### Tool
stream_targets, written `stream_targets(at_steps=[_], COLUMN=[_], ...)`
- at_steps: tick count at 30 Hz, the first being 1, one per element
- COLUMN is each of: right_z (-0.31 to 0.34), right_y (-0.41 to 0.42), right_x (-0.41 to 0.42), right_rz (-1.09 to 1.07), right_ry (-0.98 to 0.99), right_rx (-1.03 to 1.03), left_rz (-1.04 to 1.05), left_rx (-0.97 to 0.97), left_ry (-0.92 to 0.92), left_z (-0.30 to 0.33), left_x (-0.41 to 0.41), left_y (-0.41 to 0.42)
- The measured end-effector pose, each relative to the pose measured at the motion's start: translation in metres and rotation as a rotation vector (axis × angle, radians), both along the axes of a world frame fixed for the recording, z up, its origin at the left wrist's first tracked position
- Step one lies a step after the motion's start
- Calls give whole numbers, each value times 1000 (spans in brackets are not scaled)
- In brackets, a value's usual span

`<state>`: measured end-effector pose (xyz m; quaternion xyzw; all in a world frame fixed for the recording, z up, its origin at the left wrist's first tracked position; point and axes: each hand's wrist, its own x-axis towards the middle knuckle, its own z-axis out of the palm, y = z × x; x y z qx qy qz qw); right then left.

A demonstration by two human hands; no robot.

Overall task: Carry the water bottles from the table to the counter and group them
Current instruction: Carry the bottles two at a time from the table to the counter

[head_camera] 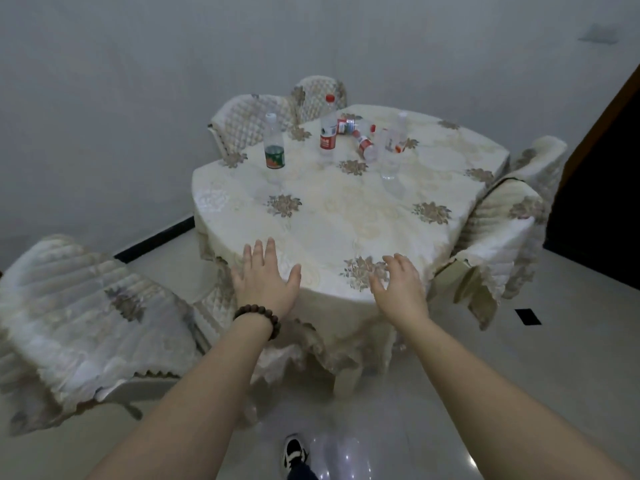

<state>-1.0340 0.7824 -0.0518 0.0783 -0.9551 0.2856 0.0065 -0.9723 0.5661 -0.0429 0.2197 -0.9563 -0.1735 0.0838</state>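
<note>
At far left a covered chair (79, 313) is blurred and cut off by the frame edge. The left hand (266, 278), with a bead bracelet (258, 320) on its wrist, reaches over the near rim of the bench (311, 216) with fingers straight and spread, holding nothing; whether it touches the cloth cannot be told. The water bottles sit at the far side, well apart from both hands. Leftmost stands a green-labelled bottle (274, 142), then a tall red-capped bottle (328, 128). Behind and beside that one lie several small red-labelled bottles (363, 142), tumbled together and hard to count. A clear bottle (391, 147) to their right nearly vanishes against the pale cloth. The right hand (401, 289) hovers at the near edge, fingers loosely bent, empty. At right, two more covered chairs (498, 244) are partly hidden behind the bench.
</note>
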Motion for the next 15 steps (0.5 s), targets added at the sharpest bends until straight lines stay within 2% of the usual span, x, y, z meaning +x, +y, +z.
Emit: stream_targets(at_steps=[8, 15], right_z=[14, 2], right_y=[-58, -44], right_x=[-149, -230], right_rz=[5, -66], right_ry=[-2, -67], right_rx=[-32, -15], left_rz=[-5, -71], left_rx=[2, 17], left_ry=[-1, -18], left_z=[12, 7], left_x=[-148, -248], left_y=[-53, -47])
